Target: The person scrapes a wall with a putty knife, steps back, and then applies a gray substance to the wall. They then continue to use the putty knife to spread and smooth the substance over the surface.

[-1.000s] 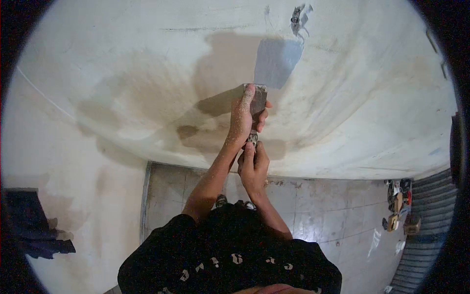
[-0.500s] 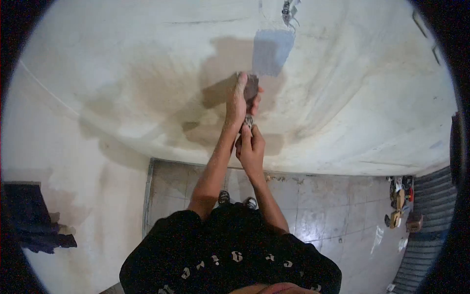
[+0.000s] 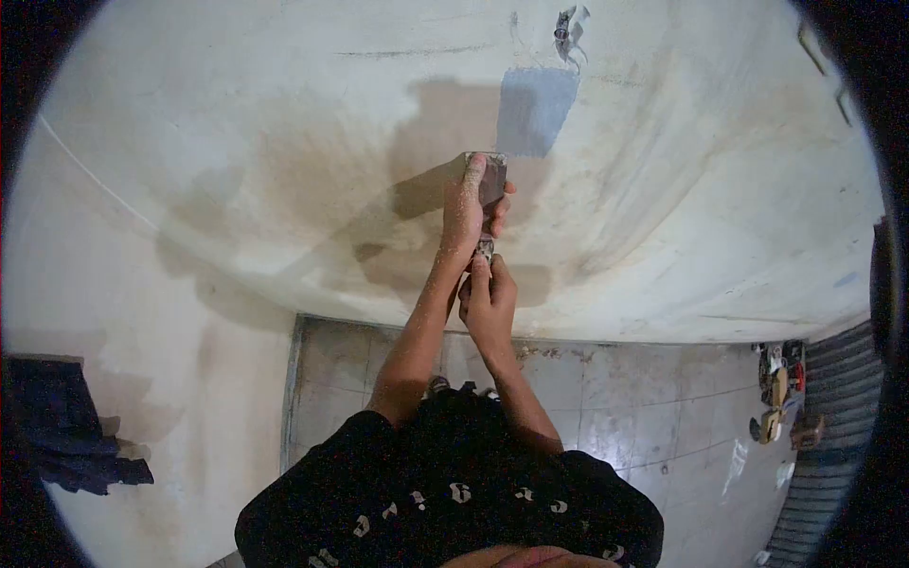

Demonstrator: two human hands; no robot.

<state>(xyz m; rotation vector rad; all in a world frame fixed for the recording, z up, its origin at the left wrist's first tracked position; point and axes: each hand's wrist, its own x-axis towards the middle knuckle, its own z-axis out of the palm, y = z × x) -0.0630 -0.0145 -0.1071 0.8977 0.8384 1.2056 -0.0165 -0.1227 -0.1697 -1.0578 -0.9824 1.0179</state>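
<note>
In front of the pale wall (image 3: pixel 312 142), my left hand (image 3: pixel 464 210) is wrapped round a dark rectangular block (image 3: pixel 494 178), thumb on its near face and fingertips showing at its right side. Just below, my right hand (image 3: pixel 489 298) pinches a small metallic piece (image 3: pixel 485 248) under the block; its exact shape is too small to tell. Pale dust speckles my left hand and forearm. A blue-grey painted patch (image 3: pixel 538 112) lies on the wall above and right of the block.
Loose wires (image 3: pixel 562 33) come out of the wall above the patch. Dark cloth (image 3: pixel 66 421) hangs at the left. Tiled floor (image 3: pixel 625 417) lies below, with assorted items (image 3: pixel 776 390) by a corrugated shutter (image 3: pixel 833 426) at the right.
The wall patch, the block and both hands appear slightly lower and further right in the view. Both hands keep their hold.
</note>
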